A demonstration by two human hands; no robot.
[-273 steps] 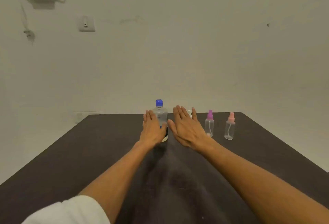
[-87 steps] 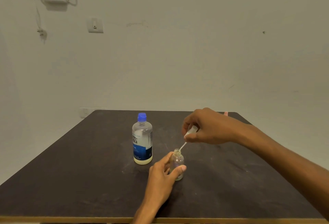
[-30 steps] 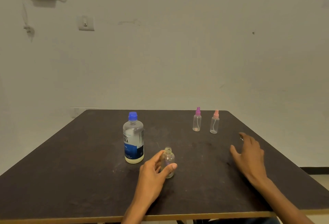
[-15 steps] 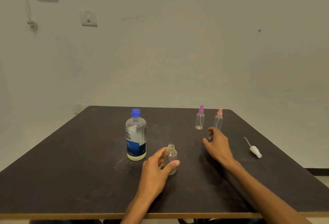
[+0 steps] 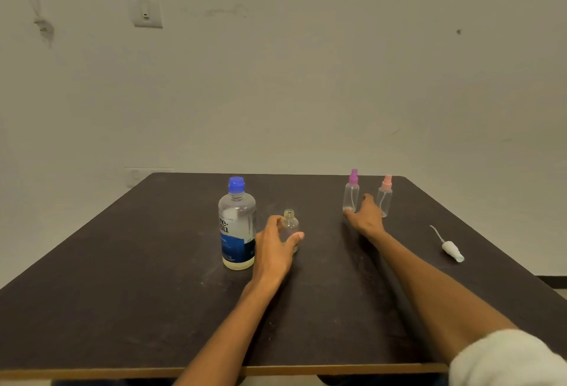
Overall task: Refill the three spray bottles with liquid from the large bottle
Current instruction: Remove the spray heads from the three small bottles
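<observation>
The large clear bottle (image 5: 237, 226) with a blue cap and blue label stands upright mid-table. Just to its right my left hand (image 5: 274, 249) is wrapped around a small clear spray bottle (image 5: 290, 227) whose top is off, its neck bare. My right hand (image 5: 366, 216) reaches far forward with fingers spread, its fingertips at the base of the purple-capped spray bottle (image 5: 351, 190). The pink-capped spray bottle (image 5: 385, 195) stands just right of that hand. The removed white spray head (image 5: 451, 247) with its thin tube lies on the table at the right.
The dark table (image 5: 122, 278) ends at a wooden front edge near me and meets a pale wall at the back. A wall switch (image 5: 146, 13) and a cabled box sit high on the left wall.
My right hand has moved forward from mid-table to the base of the purple-capped bottle. My left hand keeps holding the small bare-necked bottle next to the large bottle.
</observation>
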